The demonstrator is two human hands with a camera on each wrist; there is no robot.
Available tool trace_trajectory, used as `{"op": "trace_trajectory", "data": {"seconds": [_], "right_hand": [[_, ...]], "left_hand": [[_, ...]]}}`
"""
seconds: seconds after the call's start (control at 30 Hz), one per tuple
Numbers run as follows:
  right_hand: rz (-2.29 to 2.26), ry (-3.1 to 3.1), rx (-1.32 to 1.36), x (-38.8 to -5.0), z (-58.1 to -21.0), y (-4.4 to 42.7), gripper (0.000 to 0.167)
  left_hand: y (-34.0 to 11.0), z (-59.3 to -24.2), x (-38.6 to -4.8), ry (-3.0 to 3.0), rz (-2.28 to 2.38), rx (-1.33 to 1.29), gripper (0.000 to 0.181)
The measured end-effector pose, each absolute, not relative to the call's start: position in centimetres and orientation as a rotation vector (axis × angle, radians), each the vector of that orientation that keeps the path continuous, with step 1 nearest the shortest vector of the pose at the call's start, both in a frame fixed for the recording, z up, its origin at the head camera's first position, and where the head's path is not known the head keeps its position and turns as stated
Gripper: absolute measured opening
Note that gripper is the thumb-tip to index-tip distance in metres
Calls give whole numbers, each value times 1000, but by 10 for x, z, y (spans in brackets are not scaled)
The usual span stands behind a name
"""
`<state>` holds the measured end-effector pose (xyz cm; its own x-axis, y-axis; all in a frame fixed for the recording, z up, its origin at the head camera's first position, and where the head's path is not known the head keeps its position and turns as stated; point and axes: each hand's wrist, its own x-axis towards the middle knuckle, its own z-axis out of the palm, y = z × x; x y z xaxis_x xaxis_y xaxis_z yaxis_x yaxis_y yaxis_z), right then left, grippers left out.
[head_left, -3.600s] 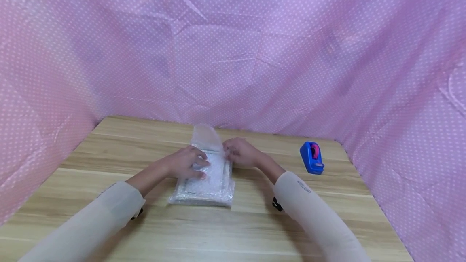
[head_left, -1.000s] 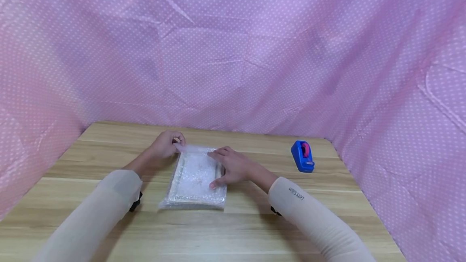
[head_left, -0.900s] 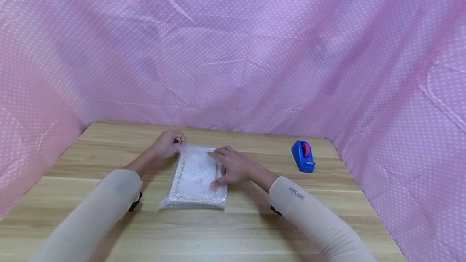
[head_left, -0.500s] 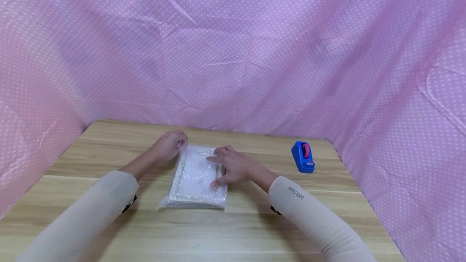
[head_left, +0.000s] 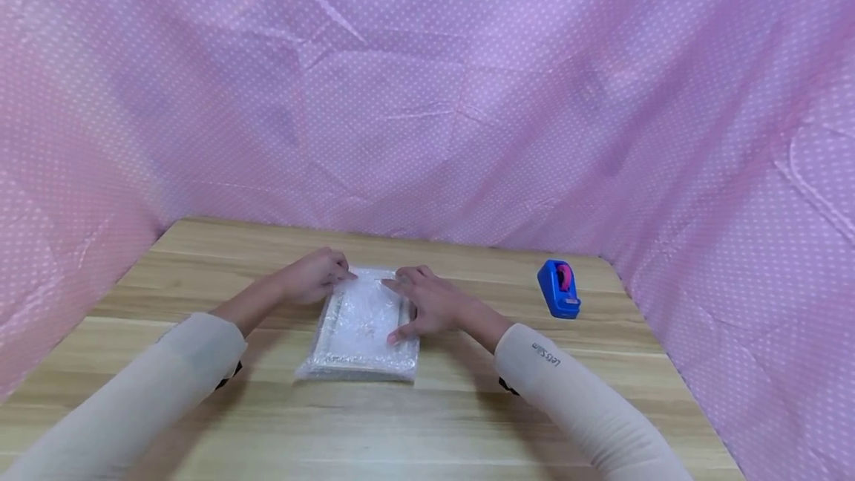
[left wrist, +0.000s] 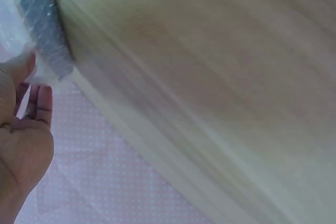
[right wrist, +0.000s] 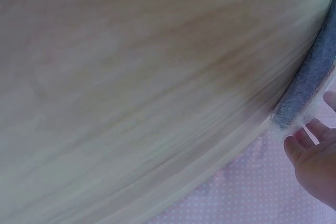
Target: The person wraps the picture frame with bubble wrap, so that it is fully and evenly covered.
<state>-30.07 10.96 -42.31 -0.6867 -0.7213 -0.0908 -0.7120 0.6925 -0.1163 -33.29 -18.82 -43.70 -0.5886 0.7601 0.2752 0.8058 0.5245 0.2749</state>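
Observation:
A flat, pale rectangular picture frame (head_left: pixel 366 325) lies on the table inside clear bubble wrap (head_left: pixel 354 375). At its far left corner my left hand (head_left: pixel 314 275) pinches the wrap; the left wrist view shows the film between the thumb and the curled fingers of that hand (left wrist: pixel 23 129). My right hand (head_left: pixel 430 300) rests over the right side of the wrapped frame, fingers spread and thumb on its top face. In the right wrist view, fingertips (right wrist: pixel 294 148) touch the far corner of the wrap, and the rest of the hand is cut off.
A blue tape dispenser (head_left: pixel 558 289) with a pink roll stands to the right on the wooden table (head_left: pixel 374 429). Pink dotted cloth (head_left: pixel 427 132) hangs behind the table and at both sides.
Earlier a flap of wrap stood up beyond the frame; now it lies folded over. The left hand has moved slightly right and down onto that corner. The right hand has stayed nearly still lately.

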Motion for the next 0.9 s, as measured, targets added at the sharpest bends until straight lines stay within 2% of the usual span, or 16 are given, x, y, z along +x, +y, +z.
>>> {"op": "trace_trajectory", "data": {"seconds": [0.2,0.4,0.47,0.6,0.67,0.77,0.9], "right_hand": [[-82,2772,-1191,-299,-422,108,102],[-44,2764,-1232,-299,-422,107,96],[-35,2763,-1239,-299,-423,108,95],[-20,2760,-1257,-299,-423,110,92],[-15,2758,-1267,-299,-423,110,90],[0,2756,-1281,-299,-423,111,87],[13,2751,-1299,-298,-423,112,85]], "left_hand": [[-195,-447,-327,-2606,-609,-1378,34],[-192,-440,-310,-2734,-599,-1310,31],[-187,-434,-301,-2795,-542,-1274,43],[-175,-427,-286,-2861,-289,-1226,99],[-169,-427,-281,-2856,-177,-1218,118],[-165,-429,-278,-2823,-92,-1232,124],[-162,-431,-277,-2769,-66,-1254,113]]}}
